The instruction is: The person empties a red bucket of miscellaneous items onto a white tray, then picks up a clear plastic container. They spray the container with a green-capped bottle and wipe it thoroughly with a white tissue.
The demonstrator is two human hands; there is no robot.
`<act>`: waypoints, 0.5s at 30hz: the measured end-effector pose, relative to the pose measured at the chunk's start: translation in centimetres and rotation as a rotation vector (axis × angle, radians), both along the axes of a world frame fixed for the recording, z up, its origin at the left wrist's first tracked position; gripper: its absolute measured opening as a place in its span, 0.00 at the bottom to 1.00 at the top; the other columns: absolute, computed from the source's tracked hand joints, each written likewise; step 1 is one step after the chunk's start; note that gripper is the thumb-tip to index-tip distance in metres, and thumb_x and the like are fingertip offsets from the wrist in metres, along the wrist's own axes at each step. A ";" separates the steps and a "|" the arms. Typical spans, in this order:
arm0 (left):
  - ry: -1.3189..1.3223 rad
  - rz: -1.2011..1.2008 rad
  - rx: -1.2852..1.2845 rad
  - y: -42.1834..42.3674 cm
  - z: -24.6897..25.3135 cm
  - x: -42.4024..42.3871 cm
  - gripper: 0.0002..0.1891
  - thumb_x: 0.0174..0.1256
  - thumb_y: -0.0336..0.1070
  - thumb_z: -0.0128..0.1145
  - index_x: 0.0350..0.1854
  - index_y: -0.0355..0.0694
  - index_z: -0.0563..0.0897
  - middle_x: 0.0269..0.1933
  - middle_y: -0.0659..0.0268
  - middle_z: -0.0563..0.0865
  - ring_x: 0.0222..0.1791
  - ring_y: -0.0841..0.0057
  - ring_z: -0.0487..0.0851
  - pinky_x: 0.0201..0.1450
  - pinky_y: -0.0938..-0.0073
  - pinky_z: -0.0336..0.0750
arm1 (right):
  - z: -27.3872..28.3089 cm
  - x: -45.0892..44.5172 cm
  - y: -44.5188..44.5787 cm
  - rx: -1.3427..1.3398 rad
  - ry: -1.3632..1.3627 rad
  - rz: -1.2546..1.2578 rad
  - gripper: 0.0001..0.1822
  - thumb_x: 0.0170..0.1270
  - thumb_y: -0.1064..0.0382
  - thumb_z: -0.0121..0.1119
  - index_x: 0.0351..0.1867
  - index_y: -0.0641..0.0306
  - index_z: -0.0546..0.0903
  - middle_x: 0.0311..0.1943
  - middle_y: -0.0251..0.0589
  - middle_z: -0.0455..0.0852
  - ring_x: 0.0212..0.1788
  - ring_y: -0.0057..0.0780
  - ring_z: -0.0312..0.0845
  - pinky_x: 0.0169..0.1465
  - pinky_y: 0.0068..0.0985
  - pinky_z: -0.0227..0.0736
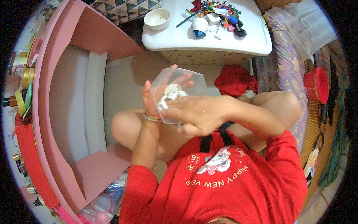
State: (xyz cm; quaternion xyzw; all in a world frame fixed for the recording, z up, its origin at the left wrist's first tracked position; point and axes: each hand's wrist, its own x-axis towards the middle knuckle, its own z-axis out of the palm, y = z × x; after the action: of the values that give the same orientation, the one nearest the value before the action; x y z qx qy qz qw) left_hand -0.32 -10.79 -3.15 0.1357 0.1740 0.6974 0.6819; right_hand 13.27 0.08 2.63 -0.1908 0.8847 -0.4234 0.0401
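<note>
A clear hexagonal plastic piece, perhaps a lid or shallow container [193, 81], is held up over my lap. My left hand [155, 96], with a beaded bracelet at the wrist, supports it from behind, the fingers spread and visible through the plastic. A pale round patch [172, 89] shows on or behind the plastic. Against its near side my right hand [197, 112] presses a crumpled white tissue or cloth [171, 97]; this hand is slightly blurred, and its fingertips are partly hidden.
Ahead is a white storage box lid [165, 42] bearing a white bowl [157, 19], a small round white device [199, 25] and tangled small items. Pink shelving [103, 30] stands left. Red cloth [234, 79] lies on the floor; a red tub [316, 85] is at right.
</note>
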 end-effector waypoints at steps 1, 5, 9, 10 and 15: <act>-0.045 0.002 -0.010 0.1 -0.2 0.3 0.46 0.55 0.70 0.45 0.71 0.44 0.51 0.68 0.36 0.53 0.67 0.43 0.59 0.63 0.43 0.61 | 0.1 -0.5 0.2 -0.087 -0.040 0.036 0.27 0.55 0.54 0.49 0.50 0.76 0.68 0.46 0.64 0.74 0.52 0.59 0.68 0.59 0.44 0.62; -0.213 0.011 -0.003 -0.2 -0.9 0.0 0.42 0.60 0.67 0.39 0.69 0.38 0.56 0.67 0.41 0.60 0.66 0.48 0.62 0.65 0.46 0.59 | -1.9 -1.5 -1.0 0.256 0.282 -0.283 0.23 0.51 0.62 0.48 0.50 0.69 0.70 0.45 0.61 0.74 0.51 0.54 0.70 0.58 0.41 0.63; -0.251 0.081 0.018 -0.5 -1.3 -0.1 0.43 0.60 0.65 0.40 0.68 0.33 0.58 0.65 0.50 0.67 0.65 0.60 0.67 0.66 0.58 0.61 | -1.4 -1.5 0.0 0.441 0.214 -0.491 0.21 0.54 0.57 0.52 0.42 0.75 0.75 0.45 0.62 0.78 0.47 0.50 0.78 0.51 0.37 0.73; -0.141 0.098 -0.060 -0.2 -0.9 -0.1 0.43 0.60 0.66 0.40 0.67 0.32 0.57 0.66 0.50 0.64 0.65 0.59 0.66 0.66 0.57 0.61 | -1.3 -1.2 0.2 0.520 0.102 -0.403 0.21 0.54 0.58 0.52 0.43 0.75 0.75 0.44 0.61 0.79 0.47 0.49 0.79 0.50 0.37 0.73; -0.081 0.008 -0.097 -0.1 -0.2 0.4 0.46 0.56 0.70 0.43 0.70 0.41 0.54 0.68 0.41 0.58 0.66 0.46 0.61 0.66 0.51 0.59 | -0.7 -0.5 -0.3 0.399 -0.068 0.006 0.18 0.55 0.65 0.53 0.45 0.73 0.72 0.42 0.58 0.79 0.41 0.52 0.80 0.43 0.41 0.75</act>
State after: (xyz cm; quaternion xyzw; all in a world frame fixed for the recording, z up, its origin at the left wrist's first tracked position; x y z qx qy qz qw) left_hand 0.09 -10.90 -3.37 0.0737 0.1804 0.6957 0.6914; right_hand 12.80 -0.22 1.97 -0.1673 0.9486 -0.2460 0.1080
